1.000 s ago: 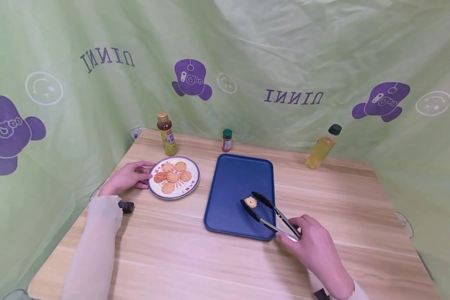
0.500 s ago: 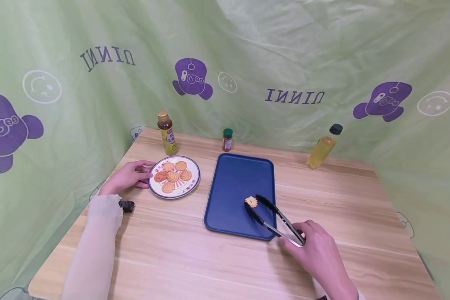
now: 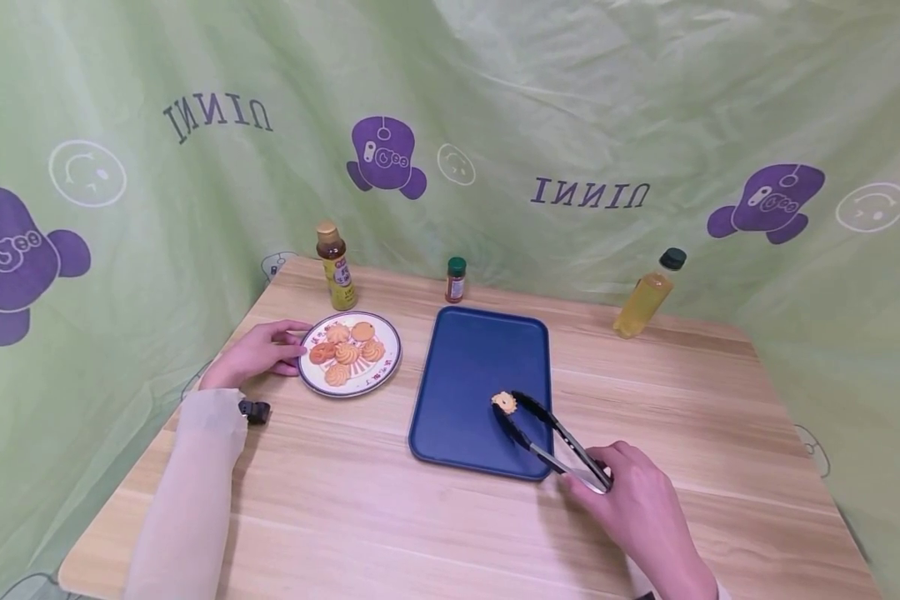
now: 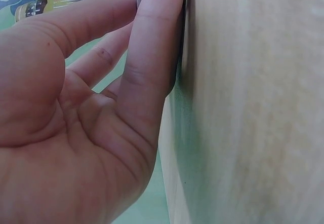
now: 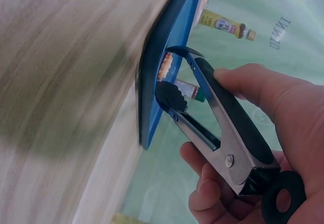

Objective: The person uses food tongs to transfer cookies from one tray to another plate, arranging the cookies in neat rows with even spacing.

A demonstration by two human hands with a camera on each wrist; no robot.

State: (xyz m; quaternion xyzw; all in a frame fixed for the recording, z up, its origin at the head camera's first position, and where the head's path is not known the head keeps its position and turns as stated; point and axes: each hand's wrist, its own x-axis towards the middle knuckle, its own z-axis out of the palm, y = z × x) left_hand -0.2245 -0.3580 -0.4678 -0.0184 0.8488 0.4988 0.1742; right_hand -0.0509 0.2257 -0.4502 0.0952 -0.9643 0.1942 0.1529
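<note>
At the left, my left hand holds the rim of a round white plate with a dark blue edge. Several piped cookies lie on that plate. My right hand grips metal tongs with black tips, its thumb along one arm in the right wrist view. One ring-shaped cookie sits between the tong tips over the blue tray. The near tip appears to touch this cookie; whether the far tip does too, I cannot tell. The left wrist view shows the left palm close to the tabletop.
Behind the plate stands a sauce bottle with a tan cap. A small green-capped spice jar is behind the tray. An oil bottle stands at the back right. Green printed cloth hangs around the wooden table.
The tongs have closed in around the cookie on the tray, and my right hand has shifted slightly right and towards me. My left hand stays at the plate.
</note>
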